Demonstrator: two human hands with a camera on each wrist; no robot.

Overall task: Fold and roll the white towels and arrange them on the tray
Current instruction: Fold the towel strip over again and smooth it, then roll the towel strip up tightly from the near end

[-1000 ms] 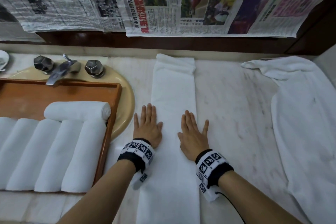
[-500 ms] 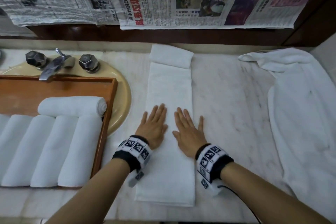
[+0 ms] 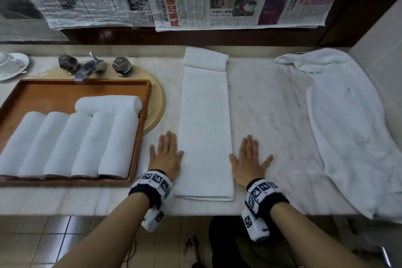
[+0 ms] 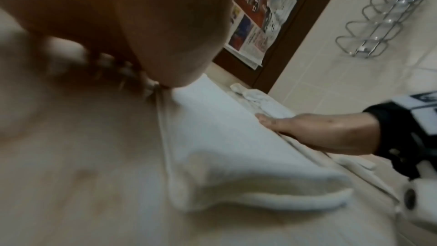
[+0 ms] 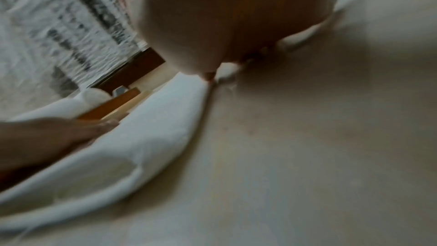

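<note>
Left hand (image 3: 166,155): formerly flat on the folded towel (image 3: 205,128); now off its left edge, palm down on the surface (image 3: 272,115), fingers straight, thumb side just beside the towel.
Right hand (image 3: 250,160): formerly on the towel beside the left; now off its right edge, flat on the surface.
Folded towel: top uncovered; near end now lies on the surface.

Folded towel (image 3: 205,128) matt terry cloth; tray (image 3: 139,135) smooth wood; counter (image 3: 269,115) veined marble; taps (image 3: 120,66) metal.
</note>
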